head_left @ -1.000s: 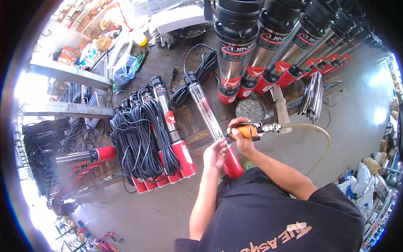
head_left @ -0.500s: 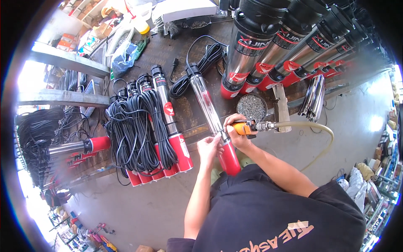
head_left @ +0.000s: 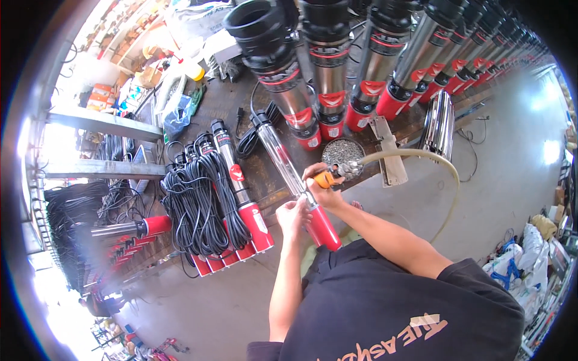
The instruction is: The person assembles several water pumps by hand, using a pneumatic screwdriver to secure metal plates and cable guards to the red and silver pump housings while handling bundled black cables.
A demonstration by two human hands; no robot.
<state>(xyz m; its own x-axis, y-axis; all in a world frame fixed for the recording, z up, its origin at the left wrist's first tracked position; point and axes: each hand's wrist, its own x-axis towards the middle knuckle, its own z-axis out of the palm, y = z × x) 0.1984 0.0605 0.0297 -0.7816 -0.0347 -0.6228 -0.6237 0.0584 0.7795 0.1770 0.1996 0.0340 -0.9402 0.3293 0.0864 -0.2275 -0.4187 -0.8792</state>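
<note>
A long pump with a steel body and red lower end lies slanted across the edge of the wooden workbench. My left hand grips it near where the steel meets the red part. My right hand holds an orange air tool against the pump; a pale hose curves away from the tool to the right.
Several similar pumps wrapped in black cable lie to the left on the bench. A row of large upright steel-and-red pumps stands behind. A round bowl of small metal parts sits close by. Concrete floor lies to the right.
The view has shifted and drawn closer. My left hand has slid slightly along the pump toward the red end; my right hand stays on the air tool at the pump.
</note>
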